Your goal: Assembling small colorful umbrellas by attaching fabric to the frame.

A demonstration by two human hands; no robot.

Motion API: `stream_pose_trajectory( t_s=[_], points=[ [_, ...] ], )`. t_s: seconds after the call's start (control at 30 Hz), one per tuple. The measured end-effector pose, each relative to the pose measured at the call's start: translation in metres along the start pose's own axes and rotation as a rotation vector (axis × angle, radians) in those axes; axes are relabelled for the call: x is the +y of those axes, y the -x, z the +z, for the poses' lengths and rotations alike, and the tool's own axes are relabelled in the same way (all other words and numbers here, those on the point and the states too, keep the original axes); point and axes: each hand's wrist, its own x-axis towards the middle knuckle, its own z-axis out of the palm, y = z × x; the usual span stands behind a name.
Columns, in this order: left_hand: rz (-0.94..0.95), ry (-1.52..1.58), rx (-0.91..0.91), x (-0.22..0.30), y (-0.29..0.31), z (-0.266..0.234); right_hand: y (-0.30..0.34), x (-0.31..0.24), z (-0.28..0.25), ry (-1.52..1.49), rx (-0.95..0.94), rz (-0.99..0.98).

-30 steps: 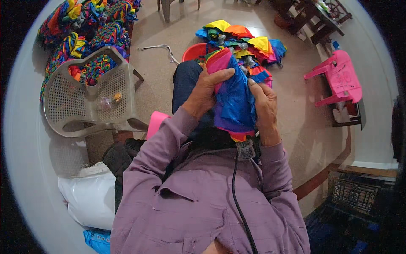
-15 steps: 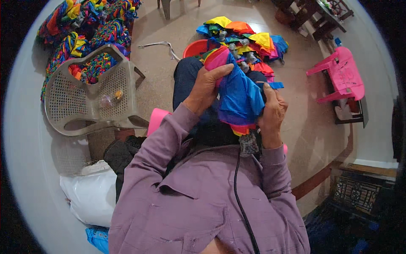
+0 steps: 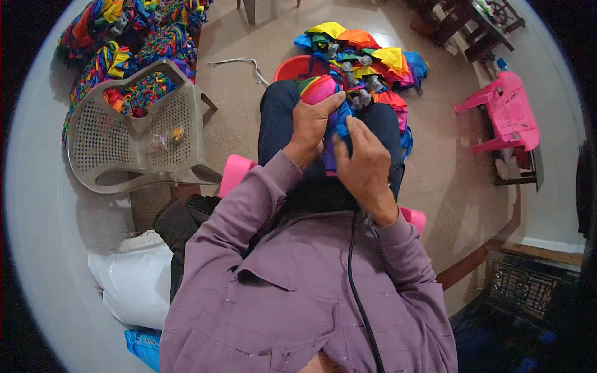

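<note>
Between my knees is a rainbow folding umbrella (image 3: 318,91), its pink, yellow and green folds bunched at the top and blue cloth along its right side. My left hand (image 3: 309,128) is wrapped round its upper part, thumb across the front. At the blue cloth, my right hand (image 3: 368,163) pinches the fabric or strap against the umbrella with thumb and fingers; these fingertips are slightly blurred. The umbrella's lower end is mostly hidden behind my hands. Beyond my knees, several similar umbrellas with grey wrapped ends lie in a heap (image 3: 390,59).
A red basin (image 3: 291,68) sits just past my left knee, near a white cord (image 3: 252,61). At left are a grey plastic chair (image 3: 106,140), stacked rainbow bundles (image 3: 168,50) and a white sack (image 3: 134,280). A pink stool (image 3: 513,112) stands at right.
My right hand has moved left and inward, from holding a blue strap out to the side to pressing at the umbrella. The spread blue cloth is now gathered narrower.
</note>
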Motion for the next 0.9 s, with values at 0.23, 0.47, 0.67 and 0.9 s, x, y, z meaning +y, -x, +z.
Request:
stream_pose_trajectory(
  t_s=[0.23, 0.47, 0.67, 0.9],
  points=[
    [0.057, -0.078, -0.009, -0.008, -0.006, -0.009, 0.011, 0.002, 0.002, 0.149, -0.153, -0.053],
    [-0.126, 0.057, -0.225, 0.023, 0.003, 0.001, -0.01, 0.027, -0.027, -0.293, -0.209, 0.12],
    [-0.141, 0.212, -0.447, 0.032, 0.008, 0.005, -0.012, 0.036, -0.047, -0.831, -0.463, 0.582],
    [-0.214, 0.261, -0.434, 0.04, 0.011, 0.002, -0.009, 0.03, -0.037, -0.898, -0.453, 0.593]
  ],
)
